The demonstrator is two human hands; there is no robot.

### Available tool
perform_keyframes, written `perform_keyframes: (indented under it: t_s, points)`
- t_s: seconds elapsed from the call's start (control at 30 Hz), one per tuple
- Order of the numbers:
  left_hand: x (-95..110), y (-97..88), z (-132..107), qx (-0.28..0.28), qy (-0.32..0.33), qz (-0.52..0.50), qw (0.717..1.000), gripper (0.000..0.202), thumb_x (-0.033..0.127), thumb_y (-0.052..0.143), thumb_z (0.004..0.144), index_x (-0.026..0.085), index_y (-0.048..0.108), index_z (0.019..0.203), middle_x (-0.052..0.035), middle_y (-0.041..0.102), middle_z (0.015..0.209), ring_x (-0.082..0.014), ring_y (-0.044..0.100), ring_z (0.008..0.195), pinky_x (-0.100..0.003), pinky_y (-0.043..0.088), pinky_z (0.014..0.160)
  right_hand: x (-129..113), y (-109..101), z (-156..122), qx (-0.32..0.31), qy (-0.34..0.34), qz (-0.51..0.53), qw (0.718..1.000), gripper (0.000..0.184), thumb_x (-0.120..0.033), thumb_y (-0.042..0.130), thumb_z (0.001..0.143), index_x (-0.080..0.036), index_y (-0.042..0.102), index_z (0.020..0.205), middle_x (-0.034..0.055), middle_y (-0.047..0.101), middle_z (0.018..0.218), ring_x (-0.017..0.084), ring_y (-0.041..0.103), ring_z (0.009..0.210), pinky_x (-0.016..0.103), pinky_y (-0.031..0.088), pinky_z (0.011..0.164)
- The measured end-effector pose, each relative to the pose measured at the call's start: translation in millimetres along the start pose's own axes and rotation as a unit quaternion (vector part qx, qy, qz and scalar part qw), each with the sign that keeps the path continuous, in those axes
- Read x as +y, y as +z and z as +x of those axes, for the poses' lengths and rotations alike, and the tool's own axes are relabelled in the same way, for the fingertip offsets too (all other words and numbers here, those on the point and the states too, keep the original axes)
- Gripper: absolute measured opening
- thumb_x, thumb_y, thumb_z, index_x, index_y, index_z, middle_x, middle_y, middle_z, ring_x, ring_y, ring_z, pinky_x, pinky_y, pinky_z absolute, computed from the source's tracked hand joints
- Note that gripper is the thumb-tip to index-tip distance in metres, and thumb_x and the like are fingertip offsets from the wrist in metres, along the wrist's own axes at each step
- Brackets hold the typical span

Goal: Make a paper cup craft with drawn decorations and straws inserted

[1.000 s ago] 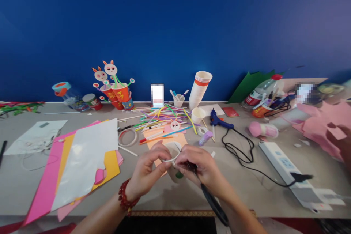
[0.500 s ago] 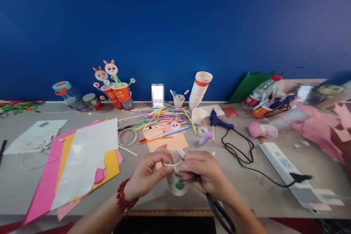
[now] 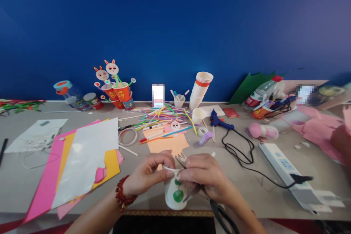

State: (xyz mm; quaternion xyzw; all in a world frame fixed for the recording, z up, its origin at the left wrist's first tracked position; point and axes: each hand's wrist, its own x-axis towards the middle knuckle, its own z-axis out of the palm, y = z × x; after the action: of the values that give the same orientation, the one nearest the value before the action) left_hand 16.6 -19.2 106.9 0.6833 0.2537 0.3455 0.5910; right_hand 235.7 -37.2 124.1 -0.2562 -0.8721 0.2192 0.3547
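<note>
A white paper cup (image 3: 175, 195) with green round marks stands upright close to the table's front edge, at the bottom middle. My left hand (image 3: 149, 173) pinches its rim on the left, thumb outside and fingers over the opening. Black-handled scissors (image 3: 221, 214) are held in my right hand (image 3: 205, 175), their handles hanging below it toward the front. One pointed blade shows above the cup's mouth. The fingertips of that same hand press against the right part of the rim. How far the blades are apart is hidden behind the fingers.
Ahead lie an orange paper sheet (image 3: 167, 142) and many coloured pipe cleaners (image 3: 161, 115). Stacked paper (image 3: 90, 153) lies left. A blue glue gun (image 3: 219, 120), its black cord and a power strip (image 3: 290, 175) are right. Another person's hand (image 3: 341, 140) is at far right.
The cup has shifted down slightly toward the table's front edge, and more of its green marks shows. Both hands keep their hold. At far right the other person's hand has moved.
</note>
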Motion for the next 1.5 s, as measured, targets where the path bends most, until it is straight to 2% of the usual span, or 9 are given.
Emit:
perform_keyframes:
  t_s: [0.1,0.3,0.47,0.63,0.73,0.9,1.03,1.3,1.5]
  points:
    - [0.2,-0.3,1.0,0.0,0.002,-0.011,1.0,0.023,0.038,0.06,0.088,0.018,0.059,0.078,-0.0043,0.063,0.077,-0.0187,0.06,0.079,-0.048,0.033,0.106,1.3,2.7,-3.2,0.017,0.007,0.023,1.0,0.015,-0.016,0.053,0.091,-0.022,0.067,0.09,-0.0019,0.048,0.064,0.013,0.041,0.056,0.028,0.028,0.054]
    - [-0.8,-1.8,0.8,0.007,0.014,0.006,1.0,0.023,0.038,0.058,0.089,0.018,0.059,0.078,-0.0031,0.06,0.078,-0.0165,0.058,0.078,-0.048,0.03,0.109,-1.3,9.8,-3.0,0.071,0.062,0.103,0.99,0.007,-0.016,0.059,0.087,-0.021,0.064,0.087,-0.0018,0.049,0.064,0.012,0.045,0.057,0.024,0.032,0.054]
    - [1.8,-0.9,0.6,0.013,0.059,0.092,0.994,0.018,0.033,0.059,0.088,0.018,0.059,0.078,-0.0041,0.061,0.078,-0.0178,0.058,0.078,-0.048,0.032,0.108,-1.4,18.5,-4.5,0.093,0.079,0.1,0.987,0.008,-0.013,0.061,0.086,-0.021,0.063,0.087,-0.0006,0.055,0.067,0.012,0.048,0.059,0.023,0.035,0.057]
    - [6.0,6.8,2.5,0.045,0.108,0.247,0.962,0.003,0.02,0.062,0.081,0.019,0.06,0.08,-0.0036,0.062,0.076,-0.0189,0.058,0.08,-0.048,0.034,0.105,-2.1,21.3,-3.4,0.099,0.076,0.07,0.99,0.009,-0.012,0.059,0.086,-0.021,0.061,0.087,-0.0006,0.054,0.067,0.012,0.048,0.059,0.024,0.036,0.057]
    - [8.2,12.3,2.4,0.078,0.132,0.342,0.927,0.009,0.012,0.059,0.08,0.02,0.06,0.077,-0.0011,0.062,0.073,-0.0177,0.057,0.08,-0.049,0.032,0.105,-2.2,27.1,-5.6,0.113,0.085,0.027,0.99,0.009,-0.013,0.059,0.086,-0.022,0.06,0.087,-0.0013,0.053,0.065,0.013,0.046,0.057,0.024,0.035,0.056]
    - [7.6,17.5,2.1,0.147,0.165,0.436,0.872,0.013,0.008,0.057,0.08,0.021,0.059,0.077,0.001,0.065,0.072,-0.0173,0.057,0.078,-0.055,0.025,0.109,-0.3,50.0,-12.9,0.206,0.129,-0.027,0.97,0.01,-0.013,0.059,0.085,-0.023,0.06,0.086,-0.0013,0.05,0.063,0.014,0.044,0.055,0.025,0.036,0.054]
    - [6.2,18.3,2.8,0.172,0.181,0.443,0.861,0.014,0.006,0.06,0.078,0.02,0.058,0.078,0.0007,0.067,0.073,-0.0173,0.058,0.078,-0.055,0.028,0.107,0.4,58.4,-12.6,0.249,0.139,-0.02,0.958,0.014,-0.011,0.061,0.085,-0.024,0.062,0.091,-0.0012,0.051,0.067,0.013,0.047,0.057,0.024,0.037,0.053]
    - [6.5,19.1,1.9,0.175,0.18,0.471,0.846,0.013,0.009,0.058,0.081,0.022,0.06,0.08,0.0004,0.069,0.074,-0.0188,0.06,0.079,-0.054,0.031,0.106,-1.3,51.5,-12.1,0.21,0.129,-0.064,0.967,0.017,-0.012,0.06,0.085,-0.023,0.065,0.097,0.0013,0.053,0.071,0.014,0.051,0.059,0.025,0.041,0.055]
    - [3.7,18.4,4.2,0.189,0.193,0.484,0.832,0.013,0.008,0.059,0.08,0.022,0.06,0.08,0.0006,0.07,0.074,-0.0184,0.06,0.078,-0.056,0.028,0.107,1.9,60.7,-11.4,0.241,0.135,-0.07,0.958,0.013,-0.015,0.057,0.087,-0.023,0.064,0.094,0.0005,0.052,0.068,0.014,0.049,0.058,0.024,0.04,0.053]
